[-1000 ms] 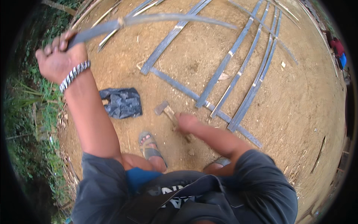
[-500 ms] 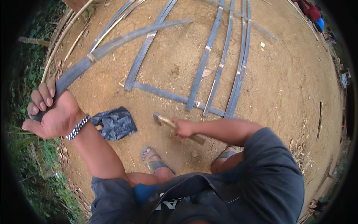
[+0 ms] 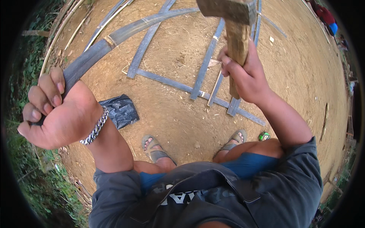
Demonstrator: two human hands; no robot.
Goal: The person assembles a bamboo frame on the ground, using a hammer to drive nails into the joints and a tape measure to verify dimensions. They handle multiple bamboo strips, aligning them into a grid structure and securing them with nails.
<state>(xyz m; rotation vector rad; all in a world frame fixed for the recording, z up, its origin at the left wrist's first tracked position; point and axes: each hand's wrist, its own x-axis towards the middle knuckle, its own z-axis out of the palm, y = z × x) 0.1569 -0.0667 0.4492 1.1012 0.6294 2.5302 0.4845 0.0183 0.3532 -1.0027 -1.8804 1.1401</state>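
Note:
My left hand (image 3: 62, 110), with a chain bracelet at the wrist, grips the near end of a long dark grey bamboo slat (image 3: 89, 57). The slat curves up and away to the right, above the ground. Raised in front of me, my right hand (image 3: 243, 76) is wrapped round the wooden handle of a hammer (image 3: 238, 41). Its heavy metal head is partly cut off by the top edge of the view. Beyond my feet, several bamboo slats lie on the dirt, crossed over one crosswise slat (image 3: 163, 79).
A black plastic bag (image 3: 121, 110) lies on the ground by my left forearm. A small green and black object (image 3: 264, 136) rests near my right knee. Green plants (image 3: 42, 171) border the dirt on the left. Another person (image 3: 323, 15) is at the far right.
My right hand has lifted the hammer from low near my feet to high in front of me. My left hand, still holding the slat, has come slightly nearer and lower.

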